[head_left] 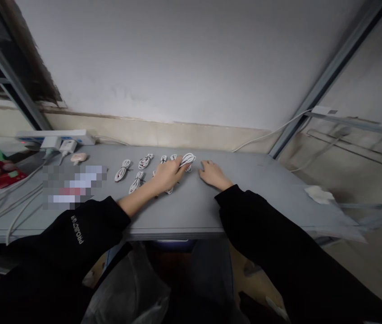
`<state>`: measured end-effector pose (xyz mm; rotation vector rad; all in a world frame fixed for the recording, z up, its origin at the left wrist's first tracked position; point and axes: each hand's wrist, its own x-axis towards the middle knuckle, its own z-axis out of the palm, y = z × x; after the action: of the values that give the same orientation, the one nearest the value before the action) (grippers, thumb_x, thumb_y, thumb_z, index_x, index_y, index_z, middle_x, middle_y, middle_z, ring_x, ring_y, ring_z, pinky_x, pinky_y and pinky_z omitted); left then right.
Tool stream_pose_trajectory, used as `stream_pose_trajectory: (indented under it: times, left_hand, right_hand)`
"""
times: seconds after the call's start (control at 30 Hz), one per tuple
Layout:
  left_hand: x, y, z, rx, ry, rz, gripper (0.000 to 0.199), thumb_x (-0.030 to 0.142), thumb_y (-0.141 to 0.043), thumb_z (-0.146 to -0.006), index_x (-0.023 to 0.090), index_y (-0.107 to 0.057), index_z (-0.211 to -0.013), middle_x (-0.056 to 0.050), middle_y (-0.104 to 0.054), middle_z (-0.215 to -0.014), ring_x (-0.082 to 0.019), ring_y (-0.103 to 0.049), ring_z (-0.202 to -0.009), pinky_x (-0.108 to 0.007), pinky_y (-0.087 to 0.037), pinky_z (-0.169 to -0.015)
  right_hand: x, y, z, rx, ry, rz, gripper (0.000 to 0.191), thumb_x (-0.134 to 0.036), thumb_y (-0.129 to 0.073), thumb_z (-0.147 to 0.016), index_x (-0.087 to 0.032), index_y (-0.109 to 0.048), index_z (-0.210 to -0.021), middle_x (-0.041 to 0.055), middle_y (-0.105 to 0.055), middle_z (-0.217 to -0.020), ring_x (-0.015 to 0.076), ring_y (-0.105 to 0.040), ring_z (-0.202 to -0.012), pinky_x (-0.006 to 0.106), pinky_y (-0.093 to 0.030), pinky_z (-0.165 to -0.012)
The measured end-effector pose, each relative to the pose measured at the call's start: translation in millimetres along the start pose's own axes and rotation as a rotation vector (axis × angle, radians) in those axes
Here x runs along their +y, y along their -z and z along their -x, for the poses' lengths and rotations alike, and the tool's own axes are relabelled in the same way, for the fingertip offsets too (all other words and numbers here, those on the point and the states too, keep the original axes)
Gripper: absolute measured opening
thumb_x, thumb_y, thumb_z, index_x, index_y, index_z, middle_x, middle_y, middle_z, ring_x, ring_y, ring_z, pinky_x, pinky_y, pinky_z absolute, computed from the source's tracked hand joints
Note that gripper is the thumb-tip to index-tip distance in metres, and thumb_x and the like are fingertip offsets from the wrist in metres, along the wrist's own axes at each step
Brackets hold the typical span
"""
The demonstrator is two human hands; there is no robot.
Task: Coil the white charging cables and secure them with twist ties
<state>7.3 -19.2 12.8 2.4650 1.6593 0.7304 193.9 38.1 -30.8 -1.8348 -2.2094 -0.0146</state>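
My left hand (170, 174) is closed on a coiled white cable (188, 159), which sticks out past the fingertips. Below and around this hand lie several more bundles, each bound with a black tie: one cable bundle (122, 170) at the far left, another (145, 160) behind, and a third (137, 181) nearer the forearm. Part of the group is hidden under my left hand. A short way to the right, my right hand (214, 174) rests on the grey table (184, 216) with its fingers curved and apart, holding nothing.
On the left are a white power strip (84, 136) with plugged-in chargers, a small pink case (79, 157), a red and green item (0, 171), and loose cords. A crumpled white tissue (319, 194) lies at the right. Metal posts frame both sides; a wall stands behind.
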Motion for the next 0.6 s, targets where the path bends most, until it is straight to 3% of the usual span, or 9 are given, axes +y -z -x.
stream_pose_trajectory:
  times: [0.1, 0.23, 0.37, 0.6]
  left_hand:
    - [0.7, 0.5, 0.5, 0.000, -0.010, -0.008, 0.029, 0.042, -0.038, -0.098, 0.019, -0.055, -0.093, -0.006, -0.062, -0.071, -0.021, -0.060, -0.069, -0.028, -0.035, -0.060]
    - [1.3, 0.8, 0.9, -0.013, -0.003, -0.013, 0.029, 0.042, -0.039, -0.097, 0.018, -0.055, -0.093, -0.007, -0.064, -0.073, -0.023, -0.061, -0.072, -0.029, -0.035, -0.061]
    - [0.7, 0.1, 0.7, -0.009, 0.001, -0.007, 0.030, 0.043, -0.040, -0.097, 0.018, -0.057, -0.093, -0.008, -0.065, -0.076, -0.022, -0.061, -0.074, -0.029, -0.036, -0.063]
    - [2.0, 1.6, 0.9, -0.046, 0.011, -0.060, 0.032, 0.042, -0.037, -0.098, 0.017, -0.057, -0.095, -0.008, -0.066, -0.080, -0.021, -0.062, -0.078, -0.029, -0.037, -0.064]
  right_hand:
    - [1.6, -1.6, -0.4, -0.065, 0.048, 0.056, 0.033, -0.023, -0.039, -0.094, -0.012, -0.064, -0.113, 0.0187, -0.065, -0.116, 0.0310, -0.059, -0.109, 0.040, -0.043, -0.089]
    - [4.4, -2.2, -1.2, -0.054, 0.075, 0.000, 0.033, -0.013, -0.038, -0.091, -0.013, -0.067, -0.105, 0.0175, -0.068, -0.107, 0.0290, -0.062, -0.103, 0.038, -0.046, -0.085]
    - [-0.1, 1.6, 5.1, -0.002, 0.046, 0.017, 0.029, -0.020, -0.042, -0.093, -0.011, -0.064, -0.109, 0.0211, -0.063, -0.111, 0.0318, -0.059, -0.109, 0.040, -0.046, -0.088]
    - [-17.7, 19.6, 20.9, -0.110, -0.044, 0.099, 0.042, -0.034, -0.039, -0.096, -0.009, -0.049, -0.129, 0.0238, -0.053, -0.125, 0.0340, -0.054, -0.116, 0.043, -0.046, -0.088]
